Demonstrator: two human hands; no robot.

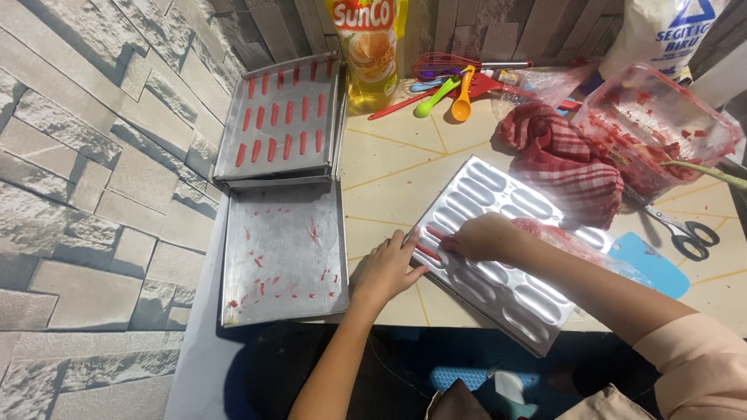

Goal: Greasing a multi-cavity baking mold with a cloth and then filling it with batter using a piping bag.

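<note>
A tiled table (405,175) stands against a stone-pattern wall. At its left edge lies a flat metal tray (284,253) flecked with red bits, and behind that, leaning on the wall, a second tray (282,117) carries rows of short red strips.

At the centre lies a metal mould (498,249) with rows of oval hollows, set at a slant. Both hands rest on its near left end. The left hand (385,268) lies flat and unclenched, fingers spread over the mould's edge, gripping nothing. The right hand (482,237) is curled just beside it, fingertips pinching a red strip (434,233) against a hollow; a second strip lies between the two hands.

Behind the mould sit a red checked cloth (564,159), a clear tub (654,128) smeared red, a bottle of oil (372,50), coloured spoons (445,93), scissors (685,233) and a blue scraper (650,264).
</note>
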